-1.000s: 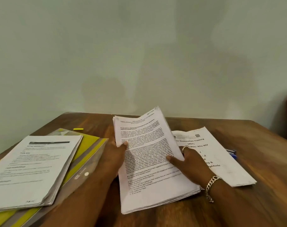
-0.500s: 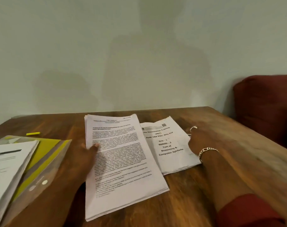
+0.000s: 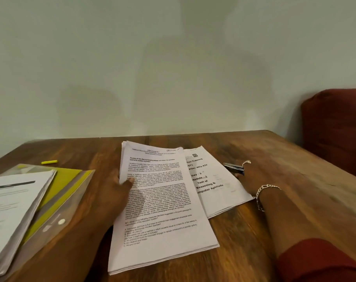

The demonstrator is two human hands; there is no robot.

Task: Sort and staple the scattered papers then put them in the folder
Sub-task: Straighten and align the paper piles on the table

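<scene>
Sorting appears done, stapling pending: left hand (image 3: pixel 120 188) grips stack (image 3: pixel 161 204); right hand (image 3: pixel 246 176) closes on stapler (image 3: pixel 233 167); folder (image 3: pixel 57 202) unfilled.

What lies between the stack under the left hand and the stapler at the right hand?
In the head view, the second paper stack, headed "Reasoning & Computer Aptitude", lies between the centre stack and the stapler.

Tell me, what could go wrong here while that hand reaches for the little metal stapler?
1. The left hand pinches only the left edge of the text stack, and the sheet edges look uneven, so stapling now might bind them crooked.
2. The right hand grasps the stapler beside the cover-page stack; dragging it back could skew those sheets.
3. The two stacks overlap, so pages may get mixed.
</scene>
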